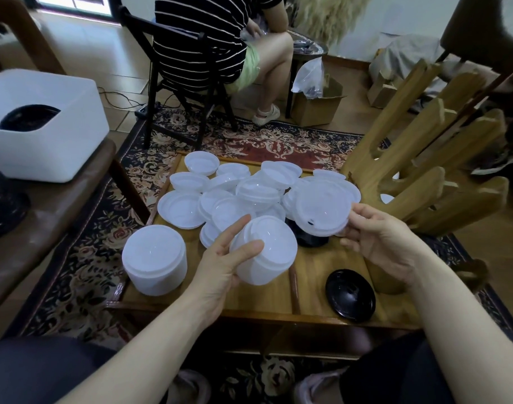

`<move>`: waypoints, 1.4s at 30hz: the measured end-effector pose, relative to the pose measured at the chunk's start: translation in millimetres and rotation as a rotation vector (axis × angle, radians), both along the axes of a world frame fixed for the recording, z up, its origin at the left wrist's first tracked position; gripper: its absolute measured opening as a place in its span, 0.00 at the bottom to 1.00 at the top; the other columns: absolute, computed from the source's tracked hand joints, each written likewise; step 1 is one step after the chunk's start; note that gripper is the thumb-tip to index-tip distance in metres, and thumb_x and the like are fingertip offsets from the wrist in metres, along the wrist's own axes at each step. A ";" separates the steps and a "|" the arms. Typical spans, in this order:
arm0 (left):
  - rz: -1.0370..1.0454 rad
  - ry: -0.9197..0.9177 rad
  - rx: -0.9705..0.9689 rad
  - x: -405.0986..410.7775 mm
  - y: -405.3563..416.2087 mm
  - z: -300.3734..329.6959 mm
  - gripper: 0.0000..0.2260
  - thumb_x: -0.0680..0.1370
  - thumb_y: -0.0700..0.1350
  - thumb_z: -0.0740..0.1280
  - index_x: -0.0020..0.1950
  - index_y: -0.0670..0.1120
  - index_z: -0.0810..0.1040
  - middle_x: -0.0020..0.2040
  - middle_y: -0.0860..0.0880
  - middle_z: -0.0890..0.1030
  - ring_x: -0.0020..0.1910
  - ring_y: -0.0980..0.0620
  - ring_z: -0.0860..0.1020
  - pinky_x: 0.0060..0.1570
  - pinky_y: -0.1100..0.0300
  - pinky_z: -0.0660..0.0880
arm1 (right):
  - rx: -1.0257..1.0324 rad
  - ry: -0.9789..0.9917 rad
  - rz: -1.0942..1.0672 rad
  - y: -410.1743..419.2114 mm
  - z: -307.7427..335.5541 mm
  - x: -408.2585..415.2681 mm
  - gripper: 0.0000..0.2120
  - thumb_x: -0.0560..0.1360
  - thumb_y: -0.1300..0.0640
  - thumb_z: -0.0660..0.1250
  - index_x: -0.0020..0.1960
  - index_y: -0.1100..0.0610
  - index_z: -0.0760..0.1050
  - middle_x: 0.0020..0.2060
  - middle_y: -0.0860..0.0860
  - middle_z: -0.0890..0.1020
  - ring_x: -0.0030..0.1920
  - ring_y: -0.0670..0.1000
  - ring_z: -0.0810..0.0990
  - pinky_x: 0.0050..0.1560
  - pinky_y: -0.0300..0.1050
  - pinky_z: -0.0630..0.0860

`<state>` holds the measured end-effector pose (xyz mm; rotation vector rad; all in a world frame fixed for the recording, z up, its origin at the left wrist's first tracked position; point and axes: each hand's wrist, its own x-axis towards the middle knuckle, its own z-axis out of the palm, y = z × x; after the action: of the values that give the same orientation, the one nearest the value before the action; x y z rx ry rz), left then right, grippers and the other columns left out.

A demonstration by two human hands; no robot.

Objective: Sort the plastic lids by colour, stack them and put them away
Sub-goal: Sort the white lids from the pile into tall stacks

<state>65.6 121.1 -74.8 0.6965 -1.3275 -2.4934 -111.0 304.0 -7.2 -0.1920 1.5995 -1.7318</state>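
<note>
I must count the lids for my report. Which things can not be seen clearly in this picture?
- Black lids, head view: mostly hidden under the clear lid that the right hand pinches.
- Left hand's stack: layers too blurred to count.
- White bin: the dark contents are only partly visible through its opening.

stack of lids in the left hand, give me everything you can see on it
The held stack of lids is translucent white plastic, many round lids nested into a short cylinder, tilted so its domed top faces up and away. The left hand grips its near-left side, fingers lying across the top lid, thumb not in view. It is held above the wooden table, just right of a second white stack standing there. Its base is not visible.
</note>
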 end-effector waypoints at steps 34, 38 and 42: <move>-0.033 0.041 0.001 2.7 -0.5 3.0 0.27 0.68 0.51 0.77 0.67 0.61 0.77 0.64 0.52 0.81 0.62 0.50 0.80 0.56 0.49 0.81 | 0.237 0.663 0.427 -30.8 -17.7 41.7 0.32 0.64 0.48 0.79 0.64 0.42 0.69 0.55 0.34 0.77 0.57 0.39 0.77 0.52 0.37 0.76; -0.046 0.039 -0.005 1.6 0.6 1.3 0.24 0.68 0.51 0.76 0.63 0.61 0.80 0.64 0.52 0.81 0.62 0.50 0.80 0.53 0.49 0.82 | 0.265 0.738 0.436 -32.6 -23.6 44.1 0.32 0.66 0.50 0.79 0.64 0.43 0.67 0.59 0.36 0.76 0.62 0.38 0.74 0.56 0.33 0.74; -0.044 0.035 -0.010 1.7 -0.1 0.0 0.23 0.67 0.50 0.76 0.62 0.61 0.81 0.64 0.51 0.81 0.62 0.49 0.80 0.53 0.48 0.82 | 0.266 0.741 0.448 -32.7 -26.1 43.3 0.31 0.67 0.52 0.79 0.64 0.41 0.66 0.60 0.37 0.76 0.63 0.37 0.74 0.55 0.31 0.73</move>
<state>67.3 120.9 -74.7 0.6255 -1.3566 -2.5187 -67.7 271.3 -33.3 -1.0689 2.0699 -1.1307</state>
